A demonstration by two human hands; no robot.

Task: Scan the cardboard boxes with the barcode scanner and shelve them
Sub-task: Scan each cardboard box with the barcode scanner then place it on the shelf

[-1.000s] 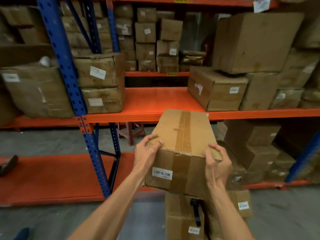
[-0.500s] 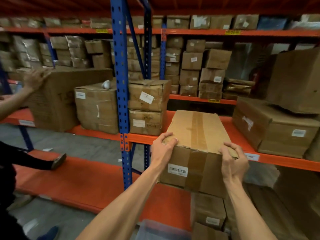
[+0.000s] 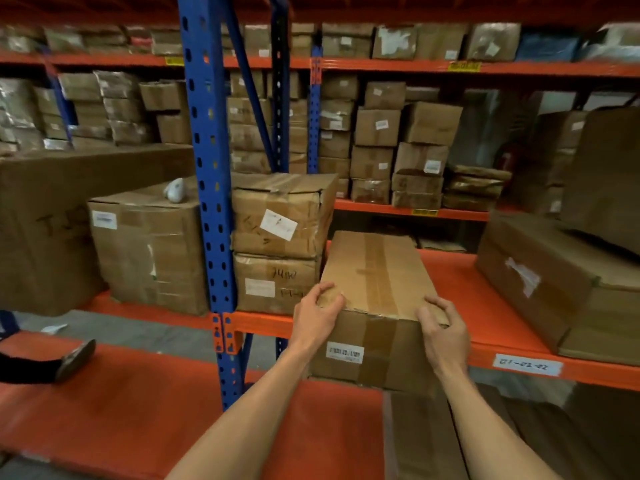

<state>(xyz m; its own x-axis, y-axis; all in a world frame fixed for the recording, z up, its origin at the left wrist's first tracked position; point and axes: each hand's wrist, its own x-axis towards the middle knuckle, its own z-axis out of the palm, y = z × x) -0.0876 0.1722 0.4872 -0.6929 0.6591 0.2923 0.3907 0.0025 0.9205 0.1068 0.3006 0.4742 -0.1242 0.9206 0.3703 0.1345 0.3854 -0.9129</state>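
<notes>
Both hands curled over near top corners of the taped brown cardboard box: left hand, right hand. Its far end rests on the orange shelf deck, long axis pointing away from my fingers; push straight ahead.

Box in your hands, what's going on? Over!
Left hand and right hand both grip the taped box at its near top corners. Box part-way onto the orange shelf, near end overhanging. Stacked boxes close on its left.
</notes>
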